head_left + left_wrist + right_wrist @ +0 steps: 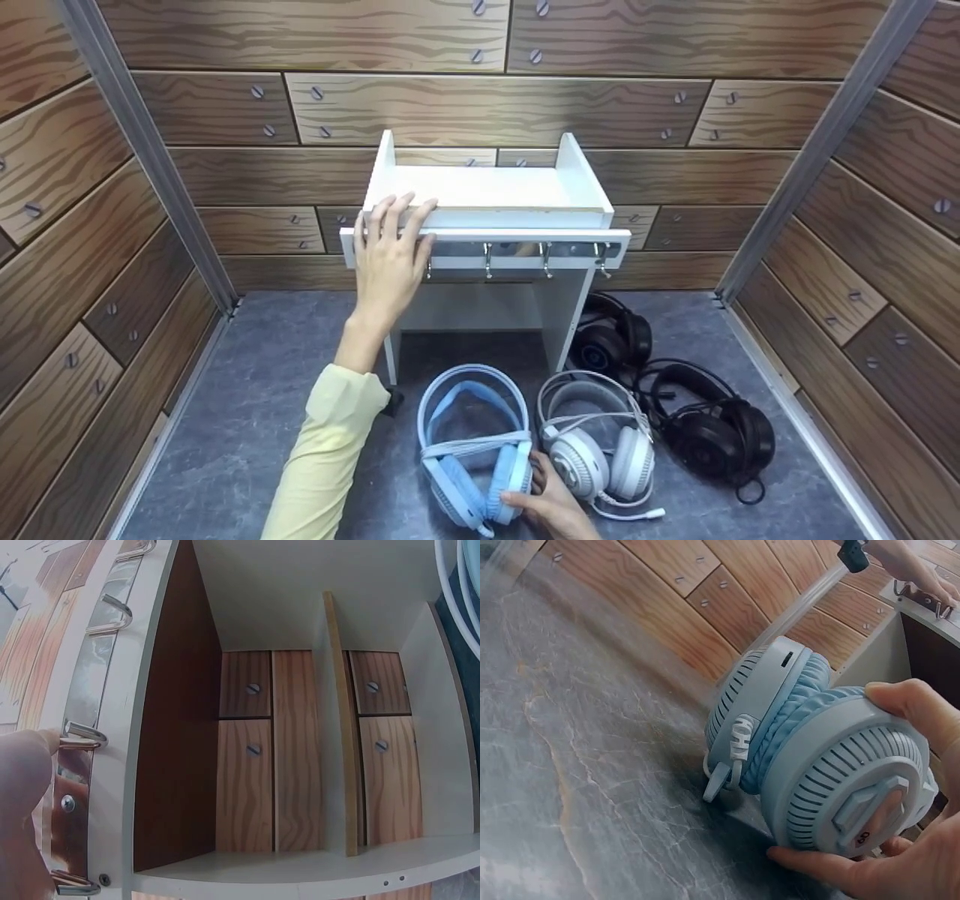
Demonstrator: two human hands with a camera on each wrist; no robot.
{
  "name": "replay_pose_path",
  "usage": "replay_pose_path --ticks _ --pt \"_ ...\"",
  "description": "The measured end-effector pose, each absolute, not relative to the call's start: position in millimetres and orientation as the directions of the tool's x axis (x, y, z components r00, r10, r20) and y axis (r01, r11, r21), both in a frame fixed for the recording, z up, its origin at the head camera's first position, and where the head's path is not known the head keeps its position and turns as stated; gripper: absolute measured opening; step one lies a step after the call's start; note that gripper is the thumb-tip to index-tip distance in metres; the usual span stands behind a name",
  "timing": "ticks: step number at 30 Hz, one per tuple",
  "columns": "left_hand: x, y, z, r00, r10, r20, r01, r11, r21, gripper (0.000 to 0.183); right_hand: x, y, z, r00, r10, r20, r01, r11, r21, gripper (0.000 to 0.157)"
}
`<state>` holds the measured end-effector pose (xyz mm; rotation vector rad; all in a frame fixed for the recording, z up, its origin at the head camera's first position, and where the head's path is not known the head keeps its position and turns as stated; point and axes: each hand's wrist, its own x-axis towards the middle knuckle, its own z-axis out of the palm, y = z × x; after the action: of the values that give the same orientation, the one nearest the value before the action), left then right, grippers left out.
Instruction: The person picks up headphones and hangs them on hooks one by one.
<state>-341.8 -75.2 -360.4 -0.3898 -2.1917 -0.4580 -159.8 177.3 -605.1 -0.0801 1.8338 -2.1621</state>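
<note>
Light blue over-ear headphones (pixel 516 480) stand at the front middle, their headband up and a cable wrapped across. My right hand (pixel 553 499) grips one ear cup from the right, thumb on one side and fingers around its outer face. In the right wrist view the gripped ear cup (pixel 840 780) shows a ridged shell and padded cushion. My left hand (pixel 390 262) rests on the left end of the hook rail (pixel 517 262) of a white shelf stand (pixel 570 307), fingers reaching over the top edge. Its thumb lies by a metal hook (pixel 84 735) in the left wrist view.
White headphones (pixel 592 457) with a microphone boom lie right of the blue ones. Two black headphones (pixel 709 435) (pixel 611 337) lie farther right, one beside the stand's leg. Wood-patterned walls (pixel 495 109) enclose the dark grey marbled surface (pixel 225 420).
</note>
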Motion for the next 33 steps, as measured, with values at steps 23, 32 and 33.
replay_pose_path --ticks 23,32,33 --pt "-341.0 -76.3 -361.7 -0.591 0.121 0.797 0.429 0.884 0.184 0.041 -153.8 189.0 -577.4 -0.99 -0.126 -0.063 0.1 -0.315 -0.944 0.091" --pt "-340.8 -75.3 -361.2 -0.612 0.118 0.782 0.417 0.888 0.192 0.041 -154.6 197.8 -563.5 -0.996 -0.062 -0.071 0.085 -0.267 -0.96 0.091" --pt "-340.8 -75.2 -360.8 -0.613 0.119 0.781 0.419 0.887 0.194 0.041 -155.0 199.2 -561.5 -0.996 -0.052 -0.07 0.081 -0.27 -0.959 0.09"
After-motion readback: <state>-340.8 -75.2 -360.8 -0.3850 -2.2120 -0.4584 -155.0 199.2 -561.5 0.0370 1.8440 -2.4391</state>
